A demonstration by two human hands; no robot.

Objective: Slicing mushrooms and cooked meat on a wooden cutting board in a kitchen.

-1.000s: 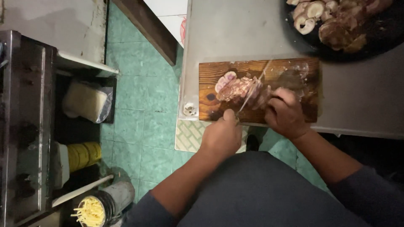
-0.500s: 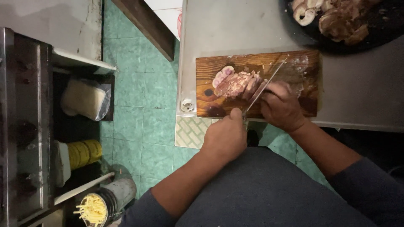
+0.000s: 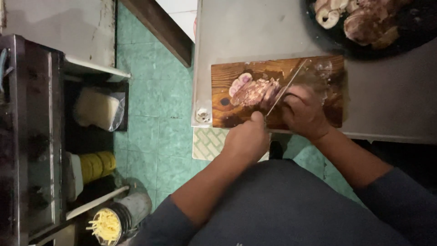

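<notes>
The grey metal counter (image 3: 255,32) carries all the work, and a wooden cutting board (image 3: 230,73) lies at its near edge, close to the near left corner. On the left half of the board sits a piece of cooked meat (image 3: 252,90), pinkish and already in several slices fanned toward the board's left end; the uncut part is hidden under the right hand. Judged from its look, the meat is soft, moist and likely slippery, light in each slice, and apt to fall apart if pinched; it would best be steadied from above on the uncut part with curled fingers, clear of the blade. The left hand (image 3: 248,139) is closed around the handle of a knife (image 3: 287,86) at the board's near edge, with the thin blade running up and to the right across the meat. The right hand (image 3: 302,111) lies cupped on the board just right of the blade, pressing down on the meat; its fingertips cannot be made out. At the counter's far right corner a dark round pan (image 3: 409,34) holds further browned pieces of meat and pale round slices, partly cut off by the frame. Off the counter, low at the left, a small round tub (image 3: 107,223) holds yellow shreds.
</notes>
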